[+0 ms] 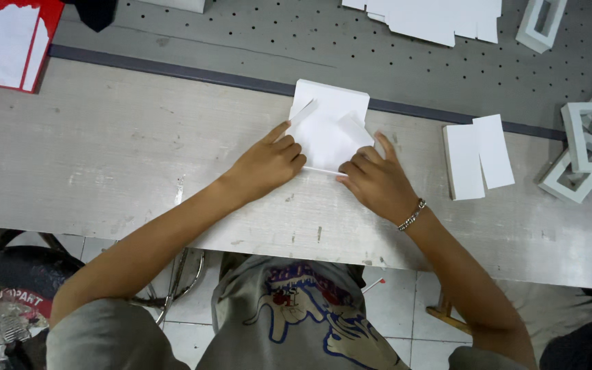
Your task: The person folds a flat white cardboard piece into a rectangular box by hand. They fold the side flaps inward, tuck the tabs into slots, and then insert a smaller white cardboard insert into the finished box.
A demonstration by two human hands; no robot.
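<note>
Bench (104,151): long grey worn top, dark strip along its far edge, perforated grey panel (310,41) behind it.

Far right: cluster of white box frames (587,147), some stacked, one more at top right. Left of them, a stack of white cards (477,157) lying flat, two panels side by side. Top centre-right: loose white sheets (440,17) on the panel. Top left corner: red-edged tray (8,41) with white inside.

Card (327,127): white, flat on the bench centre, far edge over the dark strip. Two narrow flaps raised at angles, one near each upper side; near edge folded up into a thin lip.

Left hand (268,164): pressed flat on the card's near-left corner, fingers bent, index pointing up at the left flap. Right hand (375,178): pressing the near-right corner, fingers curled on the lip, bracelet (412,214) on wrist. Hands apart, card between them.
</note>
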